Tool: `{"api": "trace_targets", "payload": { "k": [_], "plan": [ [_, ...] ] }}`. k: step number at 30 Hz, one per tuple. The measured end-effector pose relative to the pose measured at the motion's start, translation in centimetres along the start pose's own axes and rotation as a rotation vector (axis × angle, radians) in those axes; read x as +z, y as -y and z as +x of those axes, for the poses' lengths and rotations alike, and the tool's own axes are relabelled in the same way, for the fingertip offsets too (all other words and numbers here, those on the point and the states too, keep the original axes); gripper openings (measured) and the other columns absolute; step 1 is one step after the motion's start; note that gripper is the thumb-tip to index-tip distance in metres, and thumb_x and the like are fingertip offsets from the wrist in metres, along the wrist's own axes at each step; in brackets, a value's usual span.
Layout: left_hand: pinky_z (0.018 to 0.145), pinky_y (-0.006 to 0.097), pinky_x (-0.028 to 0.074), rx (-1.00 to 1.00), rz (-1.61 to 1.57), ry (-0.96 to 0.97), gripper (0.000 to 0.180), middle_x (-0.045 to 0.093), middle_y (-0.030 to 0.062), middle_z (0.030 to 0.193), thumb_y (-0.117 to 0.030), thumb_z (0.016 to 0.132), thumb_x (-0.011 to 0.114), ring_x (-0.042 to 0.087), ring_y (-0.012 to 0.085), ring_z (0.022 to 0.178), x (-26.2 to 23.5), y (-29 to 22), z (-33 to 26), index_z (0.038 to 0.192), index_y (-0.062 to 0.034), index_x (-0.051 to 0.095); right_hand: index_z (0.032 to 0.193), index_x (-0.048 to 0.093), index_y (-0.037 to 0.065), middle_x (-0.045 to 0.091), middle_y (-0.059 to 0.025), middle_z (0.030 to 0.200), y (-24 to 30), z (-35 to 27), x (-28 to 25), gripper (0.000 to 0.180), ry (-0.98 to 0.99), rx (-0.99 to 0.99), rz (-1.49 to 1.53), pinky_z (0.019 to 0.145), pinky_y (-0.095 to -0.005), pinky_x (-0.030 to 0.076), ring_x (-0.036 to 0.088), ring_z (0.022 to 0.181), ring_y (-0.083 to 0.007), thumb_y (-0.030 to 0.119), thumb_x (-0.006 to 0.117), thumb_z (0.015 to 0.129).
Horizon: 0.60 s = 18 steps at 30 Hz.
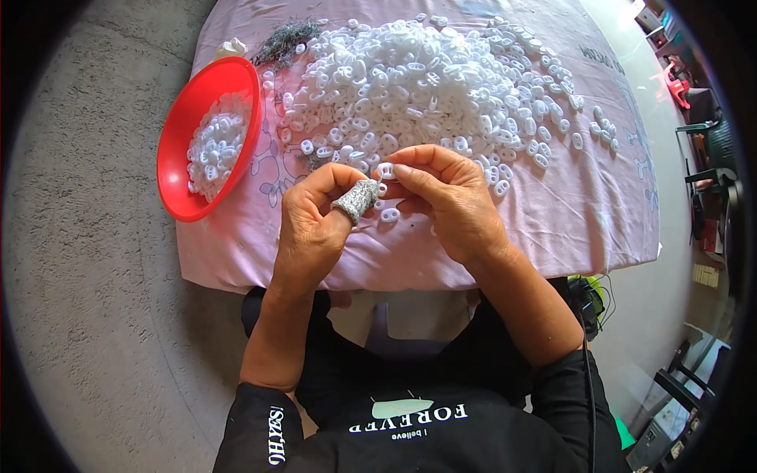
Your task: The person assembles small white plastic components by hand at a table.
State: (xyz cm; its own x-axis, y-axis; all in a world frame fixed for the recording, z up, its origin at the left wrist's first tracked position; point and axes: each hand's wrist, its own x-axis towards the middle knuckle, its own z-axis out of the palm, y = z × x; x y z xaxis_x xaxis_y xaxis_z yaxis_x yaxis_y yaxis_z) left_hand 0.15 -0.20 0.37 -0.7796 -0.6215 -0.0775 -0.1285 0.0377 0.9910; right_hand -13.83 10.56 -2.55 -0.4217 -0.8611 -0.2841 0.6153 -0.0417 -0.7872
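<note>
Above the near part of the pink-covered table, my two hands meet at their fingertips. Between thumb and forefinger, my right hand [455,201] pinches a small white two-hole plastic piece [385,170]. My left hand [311,225] is closed, its thumb wrapped in a speckled grey sleeve [356,201]. Against that thumb's tip sits another bit of white plastic [382,189], partly covered by fingers. One loose white piece [389,214] lies on the cloth just below the hands. Behind them spreads a large heap of the same oval pieces [410,87].
To the left, a red bowl [169,177] holding more white pieces stands tilted at the table edge. A tangle of grey-green fibres [285,43] lies at the far left of the heap. Wrinkled pink cloth [568,213] covers the table. Chairs [714,146] and other items line the far right.
</note>
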Motion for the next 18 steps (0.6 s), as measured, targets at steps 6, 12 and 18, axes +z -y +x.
{"api": "trace_targets", "payload": {
  "k": [6,12,18],
  "plan": [
    [0.067,0.021,0.049,-0.028,-0.051,0.021,0.006,0.065,0.0026,0.084,-0.001,0.091,0.057,0.059,0.006,0.076,-0.08,0.14,-0.02,0.093,0.0012,0.061,0.105,0.065,0.003,0.07,-0.0067,0.091,0.05,0.06,-0.06,0.02,0.015,0.02,0.073,0.069,-0.0209,0.05,0.067,0.081,-0.0108,0.018,0.062,0.093],
    [0.068,0.021,0.049,-0.033,-0.064,0.038,0.006,0.065,0.0028,0.083,-0.002,0.091,0.057,0.06,0.0069,0.076,0.04,0.12,-0.05,0.093,0.0013,0.061,0.103,0.066,0.003,0.07,-0.0066,0.088,-0.36,0.29,-0.48,0.022,0.034,0.036,0.125,0.066,-0.0195,0.048,0.064,0.074,-0.0085,0.023,0.062,0.094],
    [0.07,0.022,0.049,-0.029,-0.063,0.039,0.006,0.064,0.0026,0.082,-0.001,0.091,0.057,0.06,0.0072,0.076,-0.21,0.26,-0.06,0.093,0.0014,0.061,0.094,0.065,0.003,0.069,-0.0067,0.084,-0.34,0.27,-0.31,0.024,0.03,0.043,0.162,0.061,-0.0187,0.046,0.061,0.068,-0.007,0.026,0.06,0.096]
  ]
}}
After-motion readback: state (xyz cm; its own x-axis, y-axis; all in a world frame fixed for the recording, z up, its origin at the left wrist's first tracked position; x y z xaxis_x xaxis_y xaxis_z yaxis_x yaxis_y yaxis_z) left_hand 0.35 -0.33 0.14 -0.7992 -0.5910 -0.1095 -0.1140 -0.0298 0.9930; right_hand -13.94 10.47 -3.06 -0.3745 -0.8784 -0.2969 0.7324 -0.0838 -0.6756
